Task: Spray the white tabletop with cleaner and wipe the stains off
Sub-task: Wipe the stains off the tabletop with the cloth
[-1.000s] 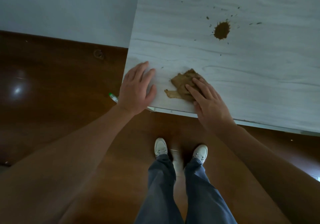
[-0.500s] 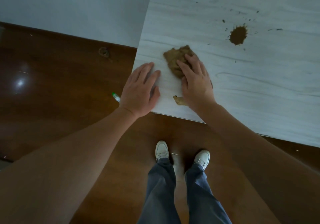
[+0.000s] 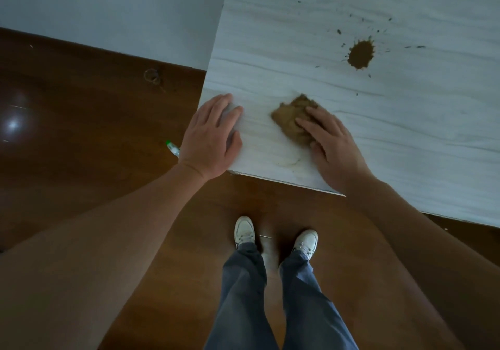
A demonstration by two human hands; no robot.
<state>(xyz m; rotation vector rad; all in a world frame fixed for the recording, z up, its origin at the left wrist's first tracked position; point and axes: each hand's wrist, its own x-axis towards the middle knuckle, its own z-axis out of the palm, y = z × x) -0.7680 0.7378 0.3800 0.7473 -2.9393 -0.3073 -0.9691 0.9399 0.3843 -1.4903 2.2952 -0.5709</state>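
The white wood-grain tabletop (image 3: 405, 133) fills the upper right. A round brown stain (image 3: 360, 55) with small splatter specks lies toward the far right. My right hand (image 3: 332, 144) presses flat on a crumpled, brown-soiled cloth (image 3: 290, 118) near the table's near-left corner. A faint wet smear (image 3: 289, 161) shows on the surface just below the cloth. My left hand (image 3: 212, 138) rests flat, fingers apart, on the table's left corner, holding nothing.
Dark brown wooden floor (image 3: 81, 160) lies left and below, with a pale wall (image 3: 108, 5) behind. A small green-and-white object (image 3: 172, 148) lies on the floor by my left wrist. My white shoes (image 3: 244, 232) stand just under the table's near edge.
My right hand slid the cloth from the near edge up the table, then back toward the near-left corner. The left hand stayed flat on the corner.
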